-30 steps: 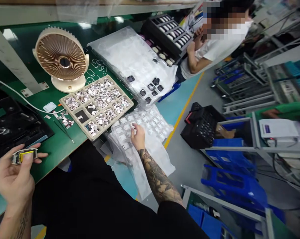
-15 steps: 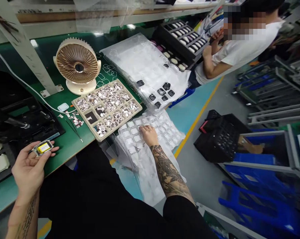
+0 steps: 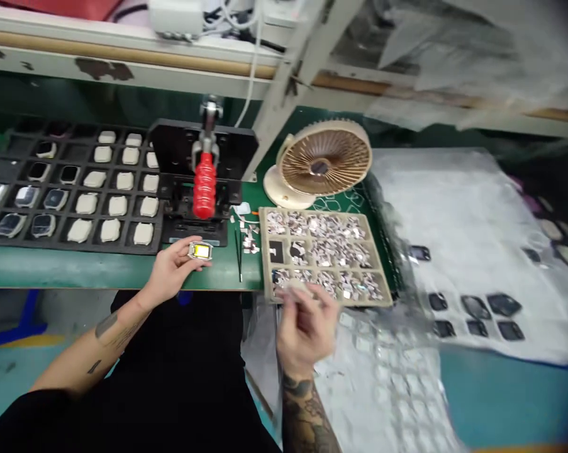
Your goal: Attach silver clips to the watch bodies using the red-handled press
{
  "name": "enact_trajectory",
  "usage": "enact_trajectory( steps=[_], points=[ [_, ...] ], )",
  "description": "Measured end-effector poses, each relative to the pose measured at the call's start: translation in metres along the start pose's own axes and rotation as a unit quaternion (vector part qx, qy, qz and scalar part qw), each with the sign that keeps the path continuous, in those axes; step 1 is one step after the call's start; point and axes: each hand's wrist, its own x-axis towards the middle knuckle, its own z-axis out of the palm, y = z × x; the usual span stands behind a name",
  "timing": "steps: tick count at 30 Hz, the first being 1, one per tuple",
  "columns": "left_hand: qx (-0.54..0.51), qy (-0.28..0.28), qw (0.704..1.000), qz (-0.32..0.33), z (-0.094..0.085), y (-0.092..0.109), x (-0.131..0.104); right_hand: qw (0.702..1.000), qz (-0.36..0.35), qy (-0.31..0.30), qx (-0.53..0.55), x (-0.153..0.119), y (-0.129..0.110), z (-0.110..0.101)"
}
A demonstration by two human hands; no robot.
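The left hand (image 3: pixel 170 272) is resting at the front edge of the green surface (image 3: pixel 76 267), its fingers curled around a small metal casing (image 3: pixel 200 251) with a yellow insert, which it is gripping between thumb and fingertips just in front of the black press fixture (image 3: pixel 196 189) and its red handle (image 3: pixel 204 185). The right hand (image 3: pixel 307 327) is hovering off the front edge of the surface, directly below the front rim of the beige compartment tray (image 3: pixel 265 251); it is blurred, with fingers loosely bent, and something pale is showing at its fingertips, though whether it is gripping a part cannot be told. Under and to the right of that hand a clear blister sheet (image 3: pixel 387 377) of small white parts is hanging off the front edge. The beige tray is sitting near the middle of the surface, filled with shiny foil pieces. Thin black tweezers (image 3: pixel 239 255) are lying between the casing and the tray, with a few loose scraps (image 3: pixel 250 236) beside them. A black grid tray (image 3: pixel 76 189) of white and dark casings is occupying the left part of the surface. A small beige fan (image 3: pixel 324 160) is standing behind the beige tray, and clear plastic sheets (image 3: pixel 463 214) with dark parts are covering the right end.
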Motion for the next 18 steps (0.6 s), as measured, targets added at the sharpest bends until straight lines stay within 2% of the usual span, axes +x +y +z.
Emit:
enact_trajectory(
  steps=[2, 3, 5, 7, 10, 13, 18],
  points=[
    [-0.010, -0.014, 1.000, -0.005, -0.001, 0.001, -0.006, 0.989, -0.040, -0.104, 0.102, 0.005, -0.032, 0.039],
    [-0.011, -0.019, 1.000, -0.004, -0.003, 0.001, -0.009, 0.978, -0.053, -0.136, 0.146, 0.008, -0.045, 0.057],
    [-0.007, -0.021, 1.000, 0.001, -0.007, 0.003, -0.014, 0.960, -0.061, -0.177, 0.210, 0.017, -0.063, 0.084],
    [-0.005, -0.010, 1.000, 0.008, -0.013, 0.006, -0.018, 0.945, -0.057, -0.211, 0.245, 0.027, -0.077, 0.103],
    [-0.006, 0.020, 1.000, 0.014, -0.022, 0.013, -0.020, 0.931, -0.066, -0.252, 0.257, 0.038, -0.090, 0.118],
    [0.005, 0.040, 0.999, 0.011, -0.028, 0.023, -0.022, 0.936, -0.100, -0.245, 0.233, 0.046, -0.097, 0.126],
    [0.004, 0.020, 0.999, 0.027, -0.033, 0.031, -0.024, 0.930, -0.143, -0.269, 0.204, 0.051, -0.099, 0.140]
  ],
)
